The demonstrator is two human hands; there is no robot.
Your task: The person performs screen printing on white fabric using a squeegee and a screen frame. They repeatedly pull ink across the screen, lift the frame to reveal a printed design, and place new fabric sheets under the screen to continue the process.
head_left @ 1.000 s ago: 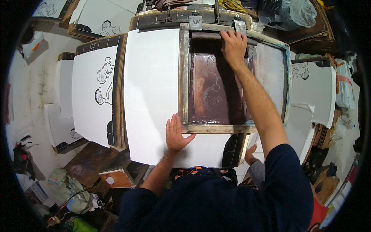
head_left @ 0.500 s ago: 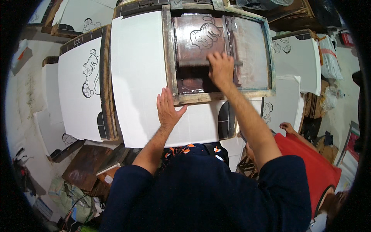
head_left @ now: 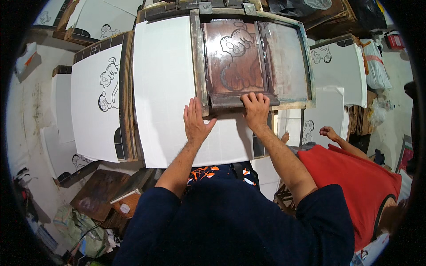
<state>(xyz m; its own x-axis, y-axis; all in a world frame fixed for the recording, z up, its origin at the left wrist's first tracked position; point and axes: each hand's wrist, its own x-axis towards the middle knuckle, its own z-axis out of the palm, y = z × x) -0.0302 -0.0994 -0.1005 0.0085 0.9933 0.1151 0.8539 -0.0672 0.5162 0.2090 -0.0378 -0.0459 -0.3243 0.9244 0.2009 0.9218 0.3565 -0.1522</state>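
My right hand (head_left: 256, 108) curls over the dark squeegee bar (head_left: 242, 101), grip closed on it. The bar's long axis runs left to right along the near rail of the wooden-framed printing screen (head_left: 255, 57). My left hand (head_left: 195, 122) lies flat, fingers spread and holding nothing, on the white sheet (head_left: 166, 84), touching the frame's near-left corner. The cartoon outline in the mesh points away from me.

a small red box (head_left: 394, 41) stands far right, beside a white wrapped bundle (head_left: 375, 62) with orange tape.
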